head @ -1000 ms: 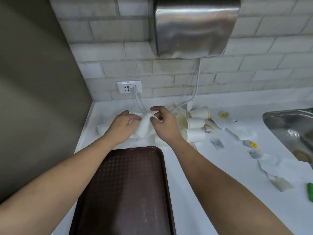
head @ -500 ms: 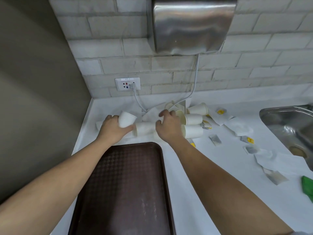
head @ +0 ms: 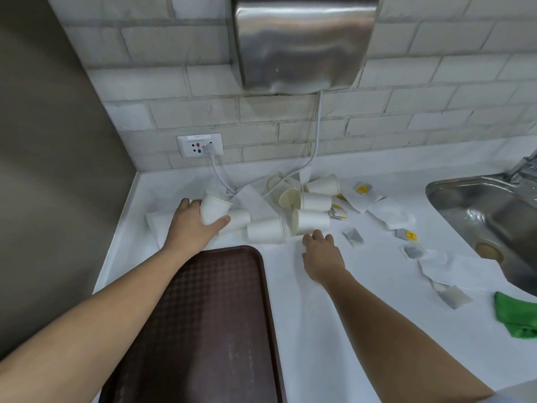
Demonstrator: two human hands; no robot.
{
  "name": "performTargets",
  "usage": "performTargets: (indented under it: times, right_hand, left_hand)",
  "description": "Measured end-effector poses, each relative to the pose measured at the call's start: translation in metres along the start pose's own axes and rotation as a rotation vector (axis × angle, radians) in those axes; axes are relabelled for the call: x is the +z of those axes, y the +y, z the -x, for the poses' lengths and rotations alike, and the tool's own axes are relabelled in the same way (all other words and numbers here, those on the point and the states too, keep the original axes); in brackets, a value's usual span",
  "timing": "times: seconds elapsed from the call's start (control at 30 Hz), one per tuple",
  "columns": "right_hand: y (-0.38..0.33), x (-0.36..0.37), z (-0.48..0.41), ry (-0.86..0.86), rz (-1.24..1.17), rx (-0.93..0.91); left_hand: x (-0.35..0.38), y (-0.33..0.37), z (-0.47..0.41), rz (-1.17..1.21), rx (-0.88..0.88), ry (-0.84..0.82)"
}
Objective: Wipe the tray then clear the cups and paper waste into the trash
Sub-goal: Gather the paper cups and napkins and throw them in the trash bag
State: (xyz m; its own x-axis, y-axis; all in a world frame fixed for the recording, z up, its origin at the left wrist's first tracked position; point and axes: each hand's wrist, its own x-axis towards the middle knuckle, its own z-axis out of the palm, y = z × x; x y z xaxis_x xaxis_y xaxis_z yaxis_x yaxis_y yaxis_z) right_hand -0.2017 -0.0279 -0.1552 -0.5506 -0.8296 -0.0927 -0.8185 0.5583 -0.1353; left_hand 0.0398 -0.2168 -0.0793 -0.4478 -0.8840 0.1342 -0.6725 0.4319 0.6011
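Observation:
A dark brown tray [head: 203, 330] lies on the white counter near me, with faint smears on it. Beyond it, several white paper cups [head: 312, 221] lie tipped over among paper napkins [head: 255, 202]. My left hand [head: 190, 228] grips one white paper cup [head: 213, 210], held upright just above the counter. My right hand [head: 321, 254] hovers open, fingers spread, just in front of the nearest fallen cup [head: 266, 231], holding nothing. Tea bag wrappers [head: 353, 237] and torn paper [head: 389, 215] are scattered to the right.
A steel sink [head: 488, 216] sits at the right with a green cloth [head: 515, 317] near its front corner. A hand dryer [head: 302, 42] hangs on the brick wall; its cable [head: 315, 146] runs to the wall socket [head: 200, 145]. A grey wall bounds the left.
My left hand took up one cup and keeps holding it. My right hand let go of the pile and drew back toward me, to the right of the tray's far corner.

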Motion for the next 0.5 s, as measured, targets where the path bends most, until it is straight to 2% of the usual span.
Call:
performTargets:
  times: [0.13, 0.23, 0.37, 0.5]
  right_hand:
    - [-0.001, -0.001, -0.004, -0.013, -0.059, -0.027]
    - [-0.004, -0.003, -0.004, 0.008, -0.173, 0.019]
    - [-0.005, -0.009, -0.007, 0.145, -0.428, 0.185]
    - [-0.004, -0.013, -0.005, 0.244, -0.435, 0.244]
  left_hand:
    - [0.001, 0.005, 0.002, 0.017, 0.023, 0.006]
    - [0.0, 0.01, 0.004, 0.037, 0.071, 0.102]
    - [-0.007, 0.022, 0.003, 0.103, 0.134, 0.229]
    - [-0.01, 0.035, 0.006, 0.186, 0.178, 0.207]
